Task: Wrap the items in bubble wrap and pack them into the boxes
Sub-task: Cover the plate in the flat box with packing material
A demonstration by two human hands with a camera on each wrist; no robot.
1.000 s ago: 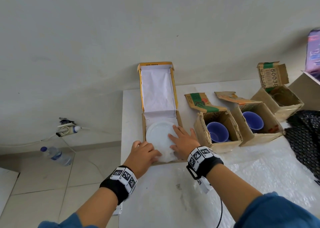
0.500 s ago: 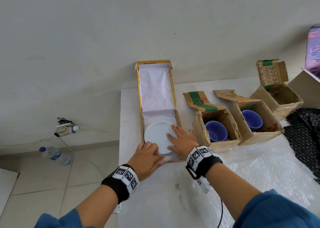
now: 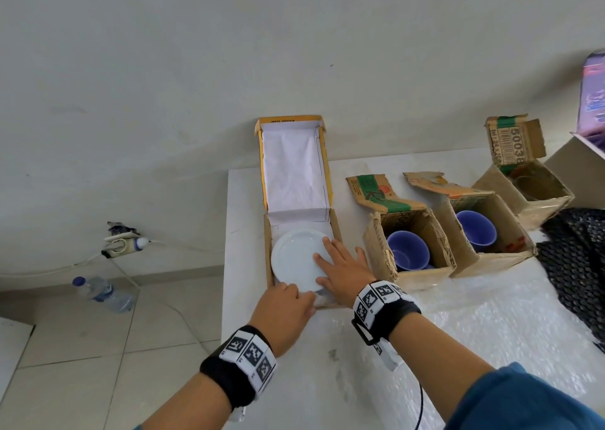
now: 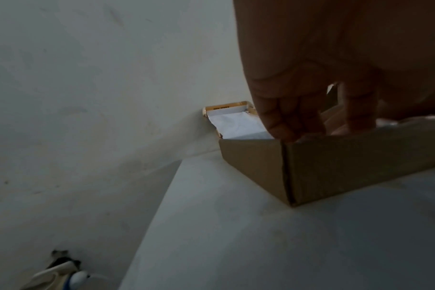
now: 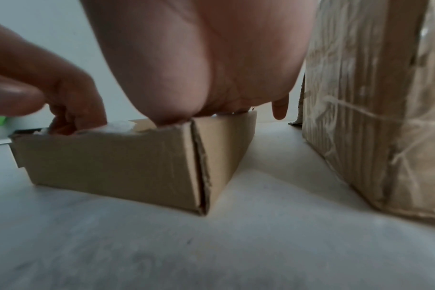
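A white plate (image 3: 296, 259) lies in a flat cardboard box (image 3: 268, 233) whose yellow-edged lid (image 3: 294, 167) stands open against the wall. My right hand (image 3: 340, 266) rests flat on the plate's right side with its fingers straight. My left hand (image 3: 284, 308) is at the box's near edge, fingers curled down onto a bit of white bubble wrap (image 3: 312, 297). In the right wrist view the left hand (image 5: 70, 102) presses its fingertips into the wrap (image 5: 118, 125) inside the box (image 5: 112, 157). In the left wrist view the left hand (image 4: 298, 117) dips behind the box wall (image 4: 335, 162).
Two open boxes hold blue cups (image 3: 407, 249) (image 3: 476, 230), and a third open box (image 3: 530, 187) stands behind. A bubble wrap sheet (image 3: 491, 315) covers the table's right, beside black mesh (image 3: 576, 266). The table's left edge (image 3: 226, 266) is close. A bottle (image 3: 104, 293) lies on the floor.
The crumpled wrap that lay over the plate's near part is now mostly out of sight under my left hand. More of the bare plate shows. My right hand has stayed on the plate.
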